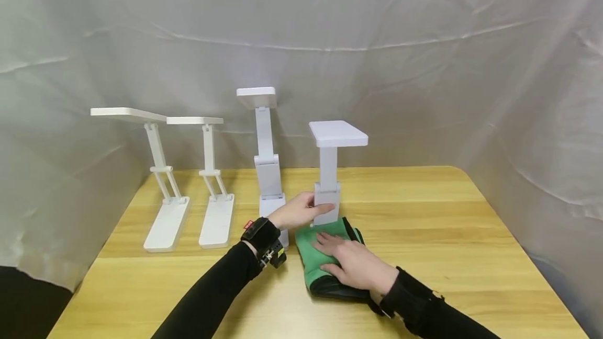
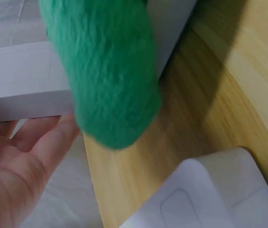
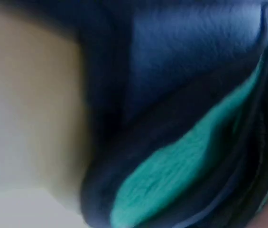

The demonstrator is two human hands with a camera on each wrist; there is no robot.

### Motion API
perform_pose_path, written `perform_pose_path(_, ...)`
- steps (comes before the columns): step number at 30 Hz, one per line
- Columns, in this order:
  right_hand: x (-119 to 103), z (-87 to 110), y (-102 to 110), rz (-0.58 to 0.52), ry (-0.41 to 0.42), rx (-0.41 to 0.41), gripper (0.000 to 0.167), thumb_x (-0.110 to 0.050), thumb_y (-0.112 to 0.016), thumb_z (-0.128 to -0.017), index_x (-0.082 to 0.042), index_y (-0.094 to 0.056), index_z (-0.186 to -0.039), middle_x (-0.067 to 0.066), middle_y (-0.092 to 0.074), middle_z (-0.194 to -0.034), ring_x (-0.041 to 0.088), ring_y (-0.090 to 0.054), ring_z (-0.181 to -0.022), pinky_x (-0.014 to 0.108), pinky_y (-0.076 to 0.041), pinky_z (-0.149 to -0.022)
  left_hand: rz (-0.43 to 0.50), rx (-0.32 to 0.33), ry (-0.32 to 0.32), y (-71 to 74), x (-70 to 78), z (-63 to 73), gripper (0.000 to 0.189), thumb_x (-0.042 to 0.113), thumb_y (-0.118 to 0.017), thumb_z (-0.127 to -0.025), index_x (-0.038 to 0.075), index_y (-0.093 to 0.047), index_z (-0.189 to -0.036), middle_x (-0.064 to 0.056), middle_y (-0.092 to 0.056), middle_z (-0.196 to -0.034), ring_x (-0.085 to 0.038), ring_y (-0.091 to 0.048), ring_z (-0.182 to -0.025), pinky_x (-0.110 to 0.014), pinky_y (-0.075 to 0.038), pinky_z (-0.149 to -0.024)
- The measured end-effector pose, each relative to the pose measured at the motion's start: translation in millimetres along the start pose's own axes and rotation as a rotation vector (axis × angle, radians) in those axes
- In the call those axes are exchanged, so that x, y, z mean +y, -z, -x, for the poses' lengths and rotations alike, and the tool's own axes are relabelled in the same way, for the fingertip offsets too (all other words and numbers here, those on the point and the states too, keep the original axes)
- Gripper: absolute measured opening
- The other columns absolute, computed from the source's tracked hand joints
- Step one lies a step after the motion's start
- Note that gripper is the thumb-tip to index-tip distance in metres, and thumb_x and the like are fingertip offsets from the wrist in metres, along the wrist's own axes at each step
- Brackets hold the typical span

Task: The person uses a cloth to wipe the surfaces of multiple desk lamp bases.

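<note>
My left hand [image 1: 294, 212] holds the lower stem of the rightmost white folding desk lamp [image 1: 328, 166], its thumb lying across the front. In the left wrist view, the fingers of that hand [image 2: 10, 175] lie against the white stem [image 2: 24, 71]. Folded green cloth [image 1: 308, 250] with black edging covers the place where this lamp's base would show, so the base is hidden. On top of the cloth rests my right hand [image 1: 353, 263], fingers spread and fairly straight. The right wrist view is blurred and shows the cloth's green and dark folds [image 3: 171, 175] close up.
Left of the held lamp stands another unfolded white lamp [image 1: 268, 177], its base close to my left wrist. Two more white lamps, one at the far left [image 1: 167, 226] and one beside it [image 1: 216, 221], stand on the wooden table [image 1: 471, 276]. Grey sheeting [image 1: 424, 93] hangs behind.
</note>
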State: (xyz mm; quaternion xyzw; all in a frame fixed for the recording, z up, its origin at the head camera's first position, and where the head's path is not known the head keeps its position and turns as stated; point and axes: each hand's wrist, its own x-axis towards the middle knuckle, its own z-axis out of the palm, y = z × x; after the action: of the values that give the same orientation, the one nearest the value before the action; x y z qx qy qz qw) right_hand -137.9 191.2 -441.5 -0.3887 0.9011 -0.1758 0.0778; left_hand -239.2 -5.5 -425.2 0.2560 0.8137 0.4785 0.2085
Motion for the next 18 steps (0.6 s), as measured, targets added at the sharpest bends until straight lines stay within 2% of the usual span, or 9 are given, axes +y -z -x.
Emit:
perform_pose_path(5,-5,25.1,-2,-0.085,0.061,-0.049,0.048,-0.019,-0.067,-0.096,-0.008,-0.058,-0.141,0.015,-0.053,-0.150,0.034,-0.052,-0.139,0.054,-0.047,-0.110,-0.018,-0.013,0.017,0.8,0.6,-0.5,0.040,0.042,-0.054,-0.103,0.016,-0.062,-0.133,-0.006,-0.069,-0.131,-0.021,-0.065,-0.120,-0.037,-0.055,-0.101)
perform_pose_path(7,-5,28.6,-2,-0.106,0.073,-0.045,0.047,-0.018,-0.068,-0.095,-0.009,-0.059,-0.140,0.014,-0.055,-0.149,0.032,-0.054,-0.137,0.053,-0.048,-0.109,-0.013,-0.014,0.021,2.0,0.4,0.0,0.040,0.041,-0.054,-0.103,0.016,-0.062,-0.134,-0.007,-0.068,-0.132,-0.022,-0.065,-0.121,-0.038,-0.055,-0.102)
perform_pose_path(10,-1,19.2,-1,-0.100,0.055,-0.015,0.047,-0.022,-0.067,-0.096,-0.008,-0.059,-0.140,0.015,-0.056,-0.148,0.032,-0.055,-0.136,0.051,-0.050,-0.108,-0.025,-0.011,0.022,3.5,0.6,0.8,0.040,0.041,-0.053,-0.104,0.016,-0.061,-0.134,-0.007,-0.068,-0.132,-0.022,-0.065,-0.122,-0.039,-0.054,-0.103)
perform_pose_path(14,6,-0.7,1,-0.047,-0.008,0.005,0.050,-0.030,-0.065,-0.098,-0.007,-0.057,-0.141,0.014,-0.055,-0.149,0.031,-0.053,-0.138,0.050,-0.049,-0.109,-0.037,-0.007,0.024,2.5,2.0,1.7,0.039,0.041,-0.054,-0.103,0.015,-0.063,-0.131,-0.007,-0.069,-0.129,-0.020,-0.065,-0.119,-0.040,-0.053,-0.103)
perform_pose_path(18,6,1.3,-1,-0.019,-0.009,-0.006,0.050,-0.030,-0.067,-0.097,-0.008,-0.058,-0.141,0.014,-0.055,-0.149,0.032,-0.052,-0.139,0.051,-0.048,-0.110,-0.037,-0.009,0.012,-0.9,1.9,1.7,0.038,0.041,-0.053,-0.103,0.015,-0.065,-0.128,-0.006,-0.071,-0.125,-0.020,-0.066,-0.116,-0.040,-0.054,-0.101)
